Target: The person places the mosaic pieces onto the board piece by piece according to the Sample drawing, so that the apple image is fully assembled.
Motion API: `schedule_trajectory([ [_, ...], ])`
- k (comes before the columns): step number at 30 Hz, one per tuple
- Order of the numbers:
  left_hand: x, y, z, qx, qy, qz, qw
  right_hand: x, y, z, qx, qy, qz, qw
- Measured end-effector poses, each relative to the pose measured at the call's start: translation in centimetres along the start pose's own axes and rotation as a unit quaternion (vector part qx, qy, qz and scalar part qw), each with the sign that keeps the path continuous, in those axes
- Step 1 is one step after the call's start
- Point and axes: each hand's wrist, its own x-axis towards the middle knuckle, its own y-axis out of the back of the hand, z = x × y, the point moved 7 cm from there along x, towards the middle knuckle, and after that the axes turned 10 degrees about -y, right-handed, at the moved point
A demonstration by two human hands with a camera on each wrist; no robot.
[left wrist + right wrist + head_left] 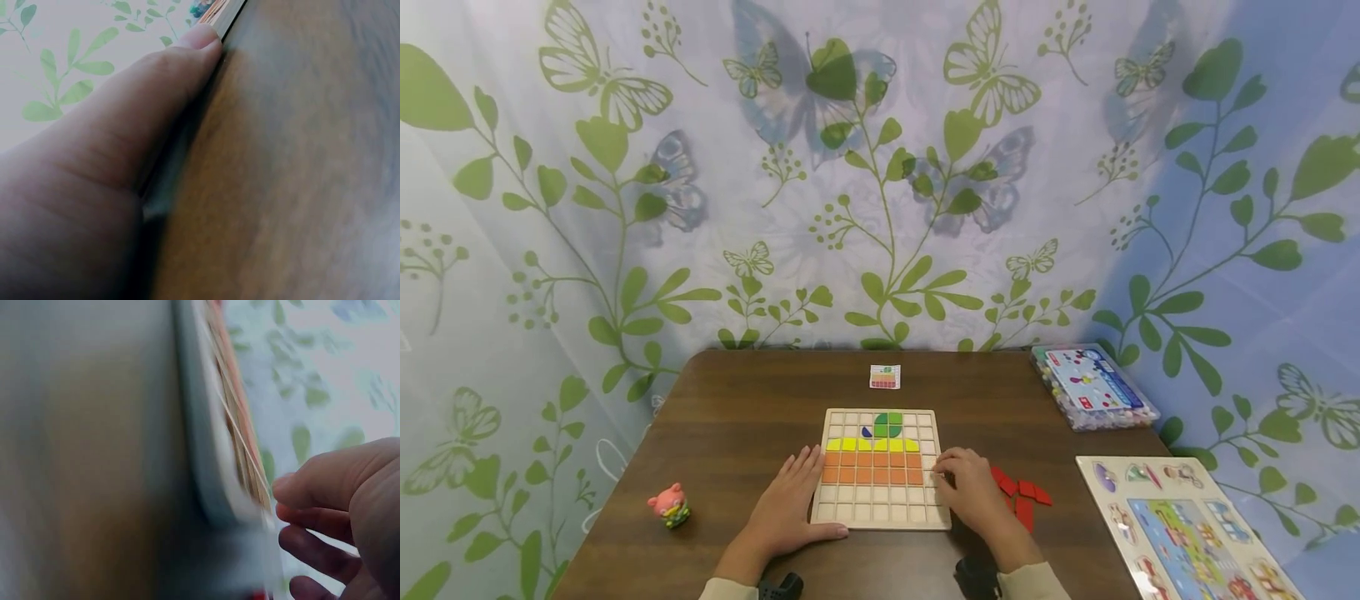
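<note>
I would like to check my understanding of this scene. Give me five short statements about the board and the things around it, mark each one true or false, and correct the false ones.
1. Red pieces lie to the right of the grid board. True.
2. In the head view, the yellow pieces sit below the orange pieces. False: the yellow pieces sit above the orange pieces.
3. The left hand is at the left side of the grid board. True.
4. The pink figurine stands on the right side of the table. False: the pink figurine stands on the left side.
5. A small picture card lies beyond the far edge of the grid board. True.
</note>
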Motion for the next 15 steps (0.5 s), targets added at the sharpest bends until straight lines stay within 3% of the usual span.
schedule_trajectory([
  [7,-0.1,-0.2,0.0,-0.006,0.008,-0.006,0.9999,-0.1,3.5,6.1,-0.018,-0.078,0.044,0.996],
  [15,0.0,-0.5,-0.2,0.001,0.010,-0.006,0.9999,-1.0,4.6,8.7,-0.010,-0.147,0.000,0.989],
])
